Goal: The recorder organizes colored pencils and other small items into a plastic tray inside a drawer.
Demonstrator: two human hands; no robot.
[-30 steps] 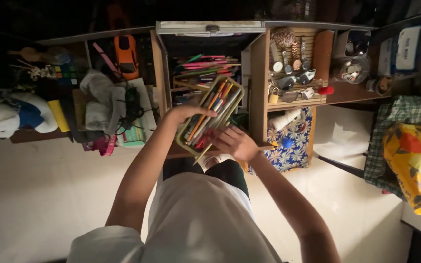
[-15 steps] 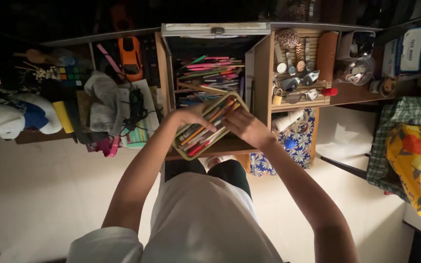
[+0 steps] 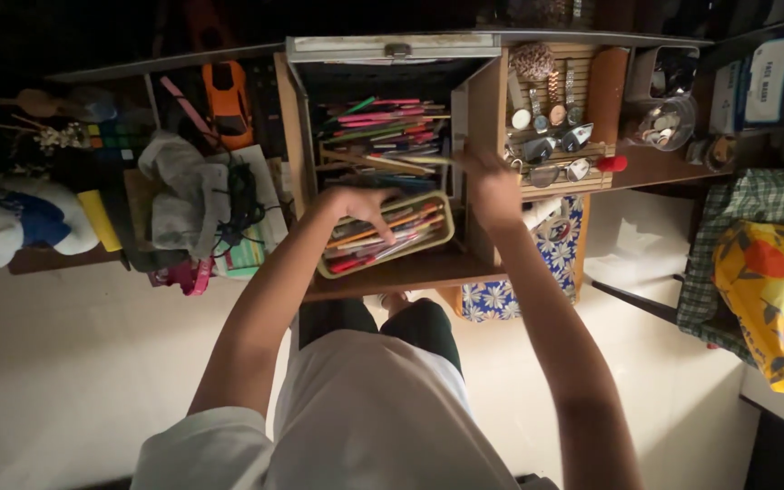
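Left hand point(image 3: 356, 204): I grip the near-left rim of the pencil tray point(image 3: 387, 234).
Right hand point(image 3: 490, 181): closed on a pencil point(image 3: 419, 160), just beyond the tray.
Pencil tray: tilted, over the open drawer's point(image 3: 383, 136) front edge.
Drawer: full of coloured pens.
Watches point(image 3: 551, 118): right of the drawer.

Home room: cluttered drawer point(image 3: 383, 136), toy car point(image 3: 227, 100)

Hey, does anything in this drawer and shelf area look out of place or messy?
Mostly the left shelf: a crumpled grey cloth and tangled dark cables lie heaped over papers. The tray of pencils in the left hand sits tilted over the open drawer. Nothing looks spilled or broken.
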